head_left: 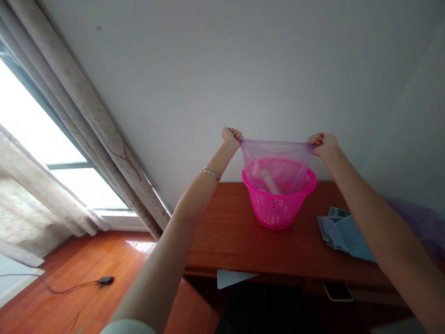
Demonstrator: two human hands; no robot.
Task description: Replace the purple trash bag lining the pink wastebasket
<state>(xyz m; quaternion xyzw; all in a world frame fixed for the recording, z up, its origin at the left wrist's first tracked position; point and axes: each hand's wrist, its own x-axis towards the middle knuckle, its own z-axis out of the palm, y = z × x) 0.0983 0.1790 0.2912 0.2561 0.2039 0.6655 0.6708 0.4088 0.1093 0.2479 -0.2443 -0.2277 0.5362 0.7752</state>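
Note:
A thin, see-through purple plastic bag (278, 150) is stretched between my two fists above a pink basket (276, 211). My left hand (232, 136) is closed on the bag's left top corner. On the other side, my right hand (323, 143) grips its right top corner. The lower part of the bag hangs down into the basket, which stands upright on the table and has slotted sides. Something pale and long (269, 181) shows through the film; I cannot make out what it is.
The reddish-brown wooden table (225, 232) backs onto a grey wall. Folded grey-blue cloth (344, 234) lies right of the basket, with sheer purple material (417, 222) beyond. A phone (337, 291) rests below the table's front edge. A black adapter (105, 280) lies on the floor.

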